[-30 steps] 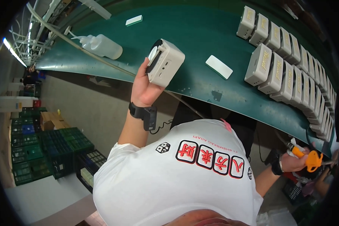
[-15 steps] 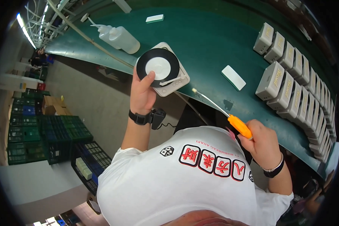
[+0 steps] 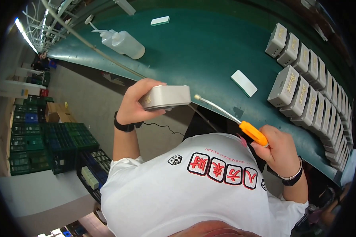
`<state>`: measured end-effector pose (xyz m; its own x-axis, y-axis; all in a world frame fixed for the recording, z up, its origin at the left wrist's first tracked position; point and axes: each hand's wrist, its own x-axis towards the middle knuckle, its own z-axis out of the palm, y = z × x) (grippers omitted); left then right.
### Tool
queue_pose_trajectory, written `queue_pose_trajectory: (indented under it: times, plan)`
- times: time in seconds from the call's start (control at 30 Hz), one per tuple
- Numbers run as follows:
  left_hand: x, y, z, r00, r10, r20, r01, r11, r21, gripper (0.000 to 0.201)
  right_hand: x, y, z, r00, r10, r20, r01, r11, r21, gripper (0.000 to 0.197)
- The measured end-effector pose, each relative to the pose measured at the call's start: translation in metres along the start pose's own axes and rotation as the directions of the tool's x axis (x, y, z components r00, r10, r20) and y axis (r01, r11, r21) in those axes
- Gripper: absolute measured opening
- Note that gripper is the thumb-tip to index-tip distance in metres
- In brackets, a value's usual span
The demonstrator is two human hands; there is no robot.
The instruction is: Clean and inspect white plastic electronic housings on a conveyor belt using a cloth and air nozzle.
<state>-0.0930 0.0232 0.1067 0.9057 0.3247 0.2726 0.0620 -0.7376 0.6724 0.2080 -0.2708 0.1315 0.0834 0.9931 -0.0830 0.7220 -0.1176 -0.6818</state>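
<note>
Two hands: grey box [image 3: 166, 97], orange-handled screwdriver [image 3: 241, 122]

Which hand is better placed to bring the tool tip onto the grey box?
Probably the right hand: it grips the orange-handled screwdriver, whose tip sits just beside the grey box. The left hand is occupied holding that box up.

From my view, the left hand [image 3: 132, 104] holds a flat box [image 3: 167, 97] left of the screwdriver [image 3: 235, 120] in the right hand [image 3: 279, 152]. Beyond them on the table [image 3: 201, 51]: bottle [image 3: 124, 42] left, a row of boxes [image 3: 304, 85] right, a small plate [image 3: 244, 83] between.
</note>
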Motion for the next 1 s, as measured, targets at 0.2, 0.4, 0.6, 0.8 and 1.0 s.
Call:
queue_pose_trajectory:
  times: [0.2,0.4,0.6,0.8,1.0]
  plan:
    - [-0.018,-0.022,0.028,0.991,-0.099,-0.089,0.007,0.705,-0.709,0.075,0.002,0.002,0.000,0.998,0.010,0.060,-0.014,0.997,0.075,0.025]
    - [-0.020,-0.019,0.084,0.988,-0.076,-0.136,-0.146,-0.760,-0.633,0.068,0.001,0.002,0.007,0.993,-0.118,0.031,0.115,0.989,0.089,0.033]
    - [-0.036,-0.005,0.092,0.936,-0.299,-0.188,-0.344,-0.891,-0.295,0.061,0.009,0.000,0.015,0.995,-0.077,0.059,0.076,0.997,0.031,0.026]
    - [-0.043,0.015,0.070,0.688,-0.668,-0.284,-0.620,-0.337,-0.709,0.052,0.010,0.009,0.013,0.962,-0.158,0.222,0.140,0.986,0.095,0.033]
    - [-0.024,0.029,0.062,0.501,-0.640,-0.583,-0.382,0.441,-0.812,0.048,-0.007,0.019,0.004,0.986,-0.084,0.144,0.067,0.991,0.120,0.033]
